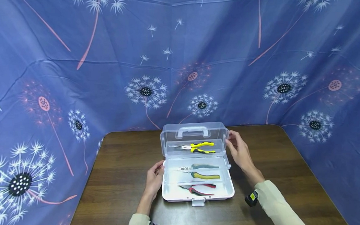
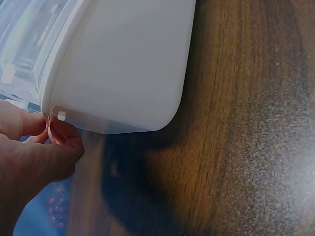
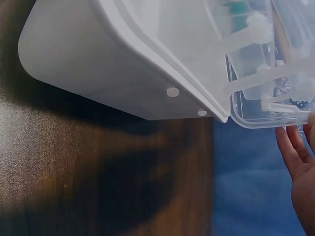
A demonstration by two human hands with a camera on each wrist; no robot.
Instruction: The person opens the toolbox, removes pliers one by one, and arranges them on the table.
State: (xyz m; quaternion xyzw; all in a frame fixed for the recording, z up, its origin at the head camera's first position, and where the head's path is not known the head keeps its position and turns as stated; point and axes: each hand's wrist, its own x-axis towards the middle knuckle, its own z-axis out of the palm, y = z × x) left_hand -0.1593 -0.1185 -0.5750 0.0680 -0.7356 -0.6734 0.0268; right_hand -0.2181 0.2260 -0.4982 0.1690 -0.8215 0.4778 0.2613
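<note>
A white toolbox (image 1: pixel 229 193) stands on the table with its clear lid (image 1: pixel 169 132) raised and its trays folded out. Yellow-and-black needle-nose pliers (image 1: pixel 203 144) lie in the upper tray. Pliers with one grey-green and one yellow handle (image 1: pixel 206 175) are in the middle tray, and red-and-black pliers (image 1: pixel 200 191) rest at the bottom. At the box's left rear, my left hand (image 1: pixel 153 179) pinches the rim (image 2: pixel 47 88) between thumb and fingers. My right hand (image 1: pixel 239 152) holds the right edge of the lid; in the right wrist view its fingertips (image 3: pixel 284 140) meet that edge.
A brown wooden table (image 1: pixel 122 178) carries the box. Behind it and along both sides hangs a blue cloth (image 1: pixel 238 98) with dandelion prints. A latch (image 1: pixel 198 202) sticks out at the box's front, and a white handle (image 1: pixel 192 129) is on the lid.
</note>
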